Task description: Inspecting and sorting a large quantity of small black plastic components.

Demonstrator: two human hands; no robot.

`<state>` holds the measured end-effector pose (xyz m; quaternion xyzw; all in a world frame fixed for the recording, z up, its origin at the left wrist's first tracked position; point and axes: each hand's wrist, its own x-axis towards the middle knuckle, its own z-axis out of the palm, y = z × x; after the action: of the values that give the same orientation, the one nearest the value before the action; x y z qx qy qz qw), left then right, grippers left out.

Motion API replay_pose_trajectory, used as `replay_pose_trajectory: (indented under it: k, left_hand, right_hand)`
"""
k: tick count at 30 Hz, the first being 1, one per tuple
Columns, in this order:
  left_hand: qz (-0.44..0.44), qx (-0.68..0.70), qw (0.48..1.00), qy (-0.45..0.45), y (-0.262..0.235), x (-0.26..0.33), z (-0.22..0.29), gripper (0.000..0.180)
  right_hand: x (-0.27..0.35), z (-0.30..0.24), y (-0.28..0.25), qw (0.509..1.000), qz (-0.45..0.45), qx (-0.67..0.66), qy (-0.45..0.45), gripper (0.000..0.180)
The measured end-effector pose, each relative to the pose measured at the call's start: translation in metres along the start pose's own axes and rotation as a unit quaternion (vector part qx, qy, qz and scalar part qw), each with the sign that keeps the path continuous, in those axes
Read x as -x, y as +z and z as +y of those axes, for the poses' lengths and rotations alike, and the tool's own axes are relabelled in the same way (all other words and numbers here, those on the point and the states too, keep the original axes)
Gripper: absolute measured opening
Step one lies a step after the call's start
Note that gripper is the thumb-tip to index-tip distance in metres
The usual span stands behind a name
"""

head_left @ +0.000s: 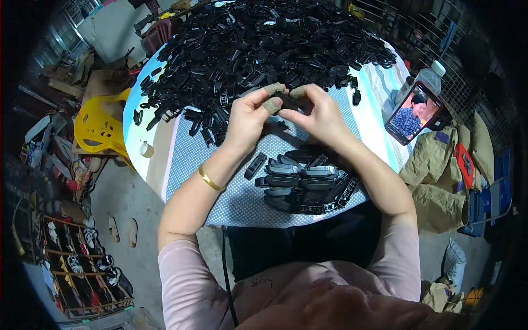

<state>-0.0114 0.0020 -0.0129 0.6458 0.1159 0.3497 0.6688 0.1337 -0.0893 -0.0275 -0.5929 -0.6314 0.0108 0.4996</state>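
Observation:
My left hand (245,122) and my right hand (321,116) meet over the middle of the table, fingers closed on a small black plastic piece (284,101). Its exact shape is mostly hidden by the fingers. Greenish wraps cover several of my fingertips. Just beyond the hands spreads a big heap of black plastic pieces (258,52), some shaped like buckles or clips. Between my forearms lies a neat stack of black and grey pieces (302,184), with one loose black piece (255,166) at its left.
A patterned cloth (220,201) covers the round table. At the right, a phone (407,124) leans by a clear bottle (430,80). A small white cup (146,149) stands near the left edge. Around the table are a yellow chair (99,129), brown sacks (437,206) and a shoe rack (82,273).

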Motion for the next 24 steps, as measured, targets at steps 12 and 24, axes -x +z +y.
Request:
replay_pose_trajectory:
  k: [12, 24]
  left_hand:
    - [-0.065, -0.049, 0.997, -0.014, -0.004, -0.003, 0.006, 0.029]
    - [-0.238, -0.356, 0.904, -0.006, 0.017, 0.009, -0.011, 0.024]
  right_hand:
    - [-0.004, -0.005, -0.017, 0.990, -0.139, 0.020, 0.032, 0.031]
    - [-0.014, 0.026, -0.035, 0.939, -0.246, 0.230, 0.072, 0.036]
